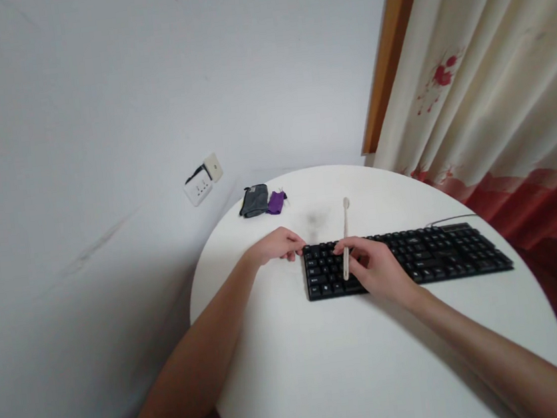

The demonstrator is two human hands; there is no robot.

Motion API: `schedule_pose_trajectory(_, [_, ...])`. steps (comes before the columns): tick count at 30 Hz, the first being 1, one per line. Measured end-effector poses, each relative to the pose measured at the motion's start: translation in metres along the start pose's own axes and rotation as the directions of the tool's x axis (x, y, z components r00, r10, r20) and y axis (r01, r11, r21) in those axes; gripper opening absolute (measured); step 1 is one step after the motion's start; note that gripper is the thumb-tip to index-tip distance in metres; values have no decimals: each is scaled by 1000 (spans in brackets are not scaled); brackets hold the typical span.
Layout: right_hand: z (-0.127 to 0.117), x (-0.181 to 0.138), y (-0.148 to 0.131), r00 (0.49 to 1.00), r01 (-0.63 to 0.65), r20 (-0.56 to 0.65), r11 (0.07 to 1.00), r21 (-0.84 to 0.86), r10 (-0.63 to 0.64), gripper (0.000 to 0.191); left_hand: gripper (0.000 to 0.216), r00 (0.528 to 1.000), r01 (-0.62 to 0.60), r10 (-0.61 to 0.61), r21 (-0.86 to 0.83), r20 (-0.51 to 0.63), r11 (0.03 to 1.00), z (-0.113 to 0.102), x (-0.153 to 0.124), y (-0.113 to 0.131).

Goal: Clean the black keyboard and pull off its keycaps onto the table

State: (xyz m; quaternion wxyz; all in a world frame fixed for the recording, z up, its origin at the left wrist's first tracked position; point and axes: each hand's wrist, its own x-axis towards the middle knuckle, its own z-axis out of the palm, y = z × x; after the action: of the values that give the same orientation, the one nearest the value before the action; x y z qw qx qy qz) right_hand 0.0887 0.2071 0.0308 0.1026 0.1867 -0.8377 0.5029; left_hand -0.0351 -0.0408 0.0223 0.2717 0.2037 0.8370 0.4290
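Observation:
A black keyboard point(434, 255) lies across a round white table point(357, 368). My right hand point(378, 268) rests over the keyboard's left part, fingers closed on a slim pale toothbrush point(346, 228) whose head points away from me, past the keyboard's far edge. My left hand point(278, 244) lies with curled fingers on the table, its fingertips pressed against the keyboard's top left corner.
A grey cloth point(254, 200) and a small purple item point(276, 202) lie at the table's far edge near the wall. A wall socket point(199, 189) with a plugged adapter is on the white wall. A cream and red curtain point(497, 97) hangs on the right. The keyboard's cable point(448, 220) runs off behind it.

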Motion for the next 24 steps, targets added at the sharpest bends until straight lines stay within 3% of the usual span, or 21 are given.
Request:
schedule_pose_trajectory(2, [2, -1, 1, 1000, 13, -24, 999, -30, -14, 17, 40, 1000, -3, 3, 9, -6, 1000, 0, 0, 0])
schedule_pose_trajectory(7, [5, -4, 2, 993, 104, -52, 992, -68, -108, 29, 41, 1000, 1, -1, 27, -12, 1000, 1, -1, 2])
schedule_pose_trajectory(13, [11, -3, 1, 974, 207, -63, 966, -154, -218, 29, 41, 1000, -7, 7, 17, 1, 1000, 1, 0, 2])
schedule_pose_trajectory(18, [20, -3, -3, 964, 263, 46, 919, -292, -262, 30, 39, 1000, -16, 16, 20, -4, 1000, 1, -2, 6])
schedule_pose_trajectory(24, [30, -10, -12, 936, 349, 162, 785, -511, -311, 26, 40, 1000, 15, -14, 27, -19, 1000, 1, -2, 5])
